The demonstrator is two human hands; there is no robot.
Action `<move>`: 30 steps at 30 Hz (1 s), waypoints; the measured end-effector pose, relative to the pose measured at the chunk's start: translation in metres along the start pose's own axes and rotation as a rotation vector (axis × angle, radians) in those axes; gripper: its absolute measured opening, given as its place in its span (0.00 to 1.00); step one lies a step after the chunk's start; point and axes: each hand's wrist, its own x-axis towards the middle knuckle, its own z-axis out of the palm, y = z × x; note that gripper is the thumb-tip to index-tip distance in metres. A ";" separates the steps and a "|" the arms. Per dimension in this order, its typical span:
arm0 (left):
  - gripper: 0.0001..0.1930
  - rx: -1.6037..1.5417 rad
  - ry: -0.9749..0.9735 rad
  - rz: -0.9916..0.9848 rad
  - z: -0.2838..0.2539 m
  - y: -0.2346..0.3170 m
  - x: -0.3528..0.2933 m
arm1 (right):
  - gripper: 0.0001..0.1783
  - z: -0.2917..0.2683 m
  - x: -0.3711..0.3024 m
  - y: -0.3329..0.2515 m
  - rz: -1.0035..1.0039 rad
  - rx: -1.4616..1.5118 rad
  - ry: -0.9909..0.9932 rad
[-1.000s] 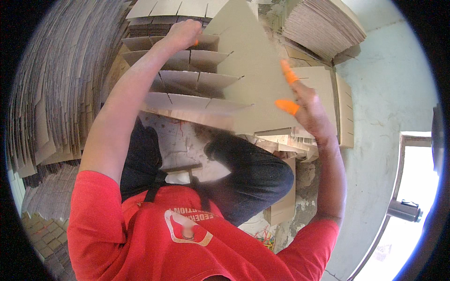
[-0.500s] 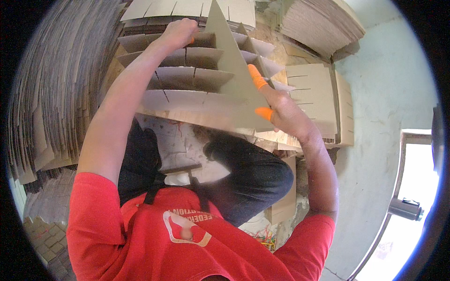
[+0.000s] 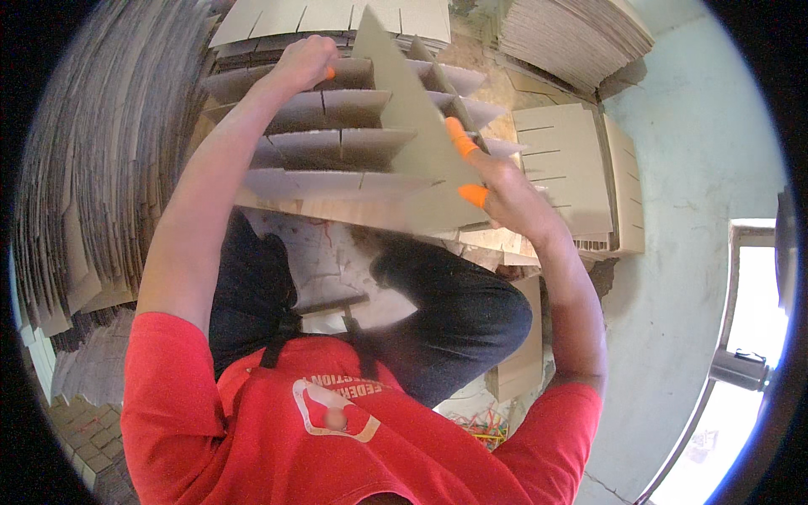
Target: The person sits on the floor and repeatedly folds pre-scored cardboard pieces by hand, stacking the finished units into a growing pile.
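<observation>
Several slotted cardboard strips stand on edge before me, with a long cardboard strip [image 3: 404, 143] crossing them at a slant. My right hand [image 3: 509, 194] grips the near right end of that long strip; its orange-covered index finger and thumb are spread along it. At the far left, my left hand [image 3: 307, 66] is closed at the top edge of the farthest standing strip [image 3: 352, 72]. One orange-covered fingertip shows against that strip, while the other fingers are mostly hidden. Closer to me, another standing strip [image 3: 328, 147] has a slot in its upper edge.
Tall stacks of cardboard sheets [image 3: 109, 160] fill the left side. Slotted cardboard pieces [image 3: 328, 18] lie beyond my left hand. To the right are a slotted stack [image 3: 562, 168] and a larger stack [image 3: 572, 42] near a pale wall [image 3: 690, 143]. My bent legs are below the work surface.
The strips and my left hand have shifted slightly left in the view. The long strip's far tip has moved left and a little nearer. Both hands keep about the same grip.
</observation>
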 end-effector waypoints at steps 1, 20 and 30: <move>0.05 -0.009 0.011 -0.006 0.003 -0.004 0.002 | 0.45 0.002 0.002 0.001 0.023 0.028 -0.029; 0.24 -0.215 0.022 0.350 -0.015 0.024 -0.006 | 0.25 0.008 -0.068 0.076 0.363 -0.513 0.809; 0.26 -0.288 0.281 0.225 -0.079 0.075 -0.052 | 0.41 -0.022 -0.179 0.196 1.217 -1.034 0.515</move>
